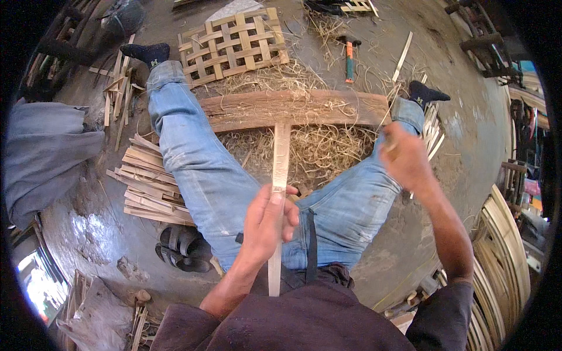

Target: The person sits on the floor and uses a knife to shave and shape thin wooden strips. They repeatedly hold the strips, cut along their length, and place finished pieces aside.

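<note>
Left hand (pixel 266 219) grip closed on bamboo strip (pixel 280 161), its far end resting on plank (pixel 293 108). Right hand (pixel 404 159) raised, fisted; contents unclear.

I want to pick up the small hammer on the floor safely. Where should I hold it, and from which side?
Take the hammer by the middle of its orange and green handle, coming down from above. It lies flat on the floor with the dark head at the far end, and the handle is the long, narrow part free of the shavings.
</note>
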`<move>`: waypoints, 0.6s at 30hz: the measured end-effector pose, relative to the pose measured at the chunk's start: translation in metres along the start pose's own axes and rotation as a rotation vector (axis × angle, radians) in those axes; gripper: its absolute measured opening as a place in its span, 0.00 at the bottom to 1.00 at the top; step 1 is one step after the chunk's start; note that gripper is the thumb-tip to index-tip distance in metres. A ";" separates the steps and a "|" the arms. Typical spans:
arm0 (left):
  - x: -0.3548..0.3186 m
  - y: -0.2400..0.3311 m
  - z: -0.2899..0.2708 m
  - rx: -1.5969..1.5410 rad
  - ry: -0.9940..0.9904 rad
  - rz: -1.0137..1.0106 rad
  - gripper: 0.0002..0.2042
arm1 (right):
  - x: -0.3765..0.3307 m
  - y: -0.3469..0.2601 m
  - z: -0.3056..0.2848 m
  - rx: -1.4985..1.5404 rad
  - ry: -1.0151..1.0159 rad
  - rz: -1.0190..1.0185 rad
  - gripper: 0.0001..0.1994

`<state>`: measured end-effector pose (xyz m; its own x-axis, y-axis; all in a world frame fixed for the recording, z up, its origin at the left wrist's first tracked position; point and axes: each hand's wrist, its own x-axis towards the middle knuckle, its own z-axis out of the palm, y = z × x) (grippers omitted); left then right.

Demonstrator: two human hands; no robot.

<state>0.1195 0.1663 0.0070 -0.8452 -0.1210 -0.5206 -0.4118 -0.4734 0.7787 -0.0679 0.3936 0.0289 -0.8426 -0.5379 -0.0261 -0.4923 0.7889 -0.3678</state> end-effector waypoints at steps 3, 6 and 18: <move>0.003 0.000 0.005 0.053 -0.034 -0.040 0.19 | -0.020 -0.042 0.020 -0.054 -0.141 -0.233 0.07; 0.001 0.003 0.003 0.089 -0.027 -0.029 0.18 | -0.023 -0.060 0.024 -0.062 -0.185 -0.363 0.05; -0.005 0.009 0.008 0.069 -0.083 -0.032 0.17 | -0.015 -0.023 0.000 0.015 -0.076 -0.179 0.11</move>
<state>0.1177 0.1703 0.0194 -0.8556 -0.0327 -0.5165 -0.4587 -0.4143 0.7861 -0.0444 0.3835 0.0381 -0.7229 -0.6903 -0.0290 -0.6286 0.6746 -0.3870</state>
